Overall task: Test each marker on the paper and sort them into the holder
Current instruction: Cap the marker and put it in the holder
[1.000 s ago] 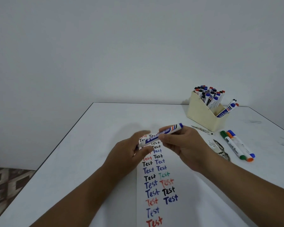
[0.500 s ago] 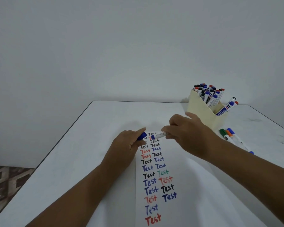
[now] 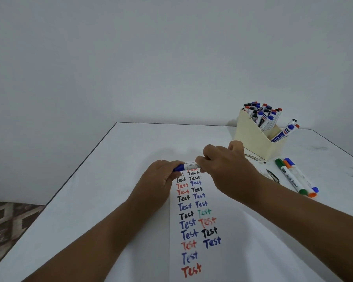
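Nearest the person, below both wrists, a long white sheet of paper point(image 3: 194, 249) lies flat on the smooth white table point(image 3: 102, 180). It carries two columns of the handwritten word "Test" in blue, red, black and one green, the strokes thick and slightly uneven.

Above the top rows of writing, the left hand point(image 3: 161, 178) and the right hand point(image 3: 226, 169) meet over one marker point(image 3: 189, 166), which lies level between them. The left hand's fingers are curled around the marker's glossy blue cap end; the right hand's fingers pinch its white barrel, which bears a small printed label. Only the short stretch between the hands shows.

To the right of the right hand, three slim markers point(image 3: 296, 178) lie side by side on the table, touching, white-barrelled with green, orange and blue caps and matching ends.

Beyond the right hand, just past its knuckles, stands the holder point(image 3: 253, 137), a cream box with matte walls and a slanted front. It is packed with capped markers showing blue, red and black tops; a few lean out over its right rim.

A plain pale wall rises behind the table.
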`<state>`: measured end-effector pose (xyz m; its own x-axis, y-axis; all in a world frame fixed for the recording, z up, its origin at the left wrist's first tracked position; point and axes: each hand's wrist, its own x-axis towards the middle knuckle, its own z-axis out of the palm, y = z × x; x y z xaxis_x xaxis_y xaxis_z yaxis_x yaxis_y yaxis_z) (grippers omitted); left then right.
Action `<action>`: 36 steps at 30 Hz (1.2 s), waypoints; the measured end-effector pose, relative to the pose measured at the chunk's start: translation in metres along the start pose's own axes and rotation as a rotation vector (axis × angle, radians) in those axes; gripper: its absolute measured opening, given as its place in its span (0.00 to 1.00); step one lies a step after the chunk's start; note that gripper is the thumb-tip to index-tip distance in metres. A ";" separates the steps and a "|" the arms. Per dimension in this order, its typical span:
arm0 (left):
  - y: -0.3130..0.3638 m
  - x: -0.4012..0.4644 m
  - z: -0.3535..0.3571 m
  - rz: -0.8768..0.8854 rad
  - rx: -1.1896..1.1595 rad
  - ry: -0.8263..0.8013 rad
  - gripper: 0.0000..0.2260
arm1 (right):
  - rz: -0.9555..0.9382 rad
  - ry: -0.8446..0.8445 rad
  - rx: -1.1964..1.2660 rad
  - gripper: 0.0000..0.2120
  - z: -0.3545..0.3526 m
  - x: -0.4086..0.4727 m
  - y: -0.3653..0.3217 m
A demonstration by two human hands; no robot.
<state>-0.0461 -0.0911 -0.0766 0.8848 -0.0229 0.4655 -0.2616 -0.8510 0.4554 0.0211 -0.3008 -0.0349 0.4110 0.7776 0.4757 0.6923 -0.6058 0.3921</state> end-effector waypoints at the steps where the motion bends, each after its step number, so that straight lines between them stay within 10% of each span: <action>1: 0.001 0.000 -0.001 -0.007 -0.009 0.005 0.21 | 0.004 -0.003 -0.004 0.09 0.000 0.001 -0.002; 20: 0.001 0.000 0.001 -0.052 -0.070 0.031 0.13 | 0.047 -0.035 0.119 0.05 -0.002 0.014 -0.008; 27: -0.009 0.003 0.005 -0.112 -0.159 -0.089 0.48 | 0.145 0.107 0.039 0.02 -0.018 0.002 0.004; 36: -0.017 0.012 0.016 0.000 0.244 -0.405 0.38 | 0.975 0.044 1.756 0.17 -0.063 -0.061 -0.038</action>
<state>-0.0248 -0.0854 -0.0904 0.9768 -0.1842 0.1093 -0.2059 -0.9484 0.2411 -0.0678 -0.3361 -0.0292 0.9425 0.3318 0.0390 0.0158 0.0723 -0.9973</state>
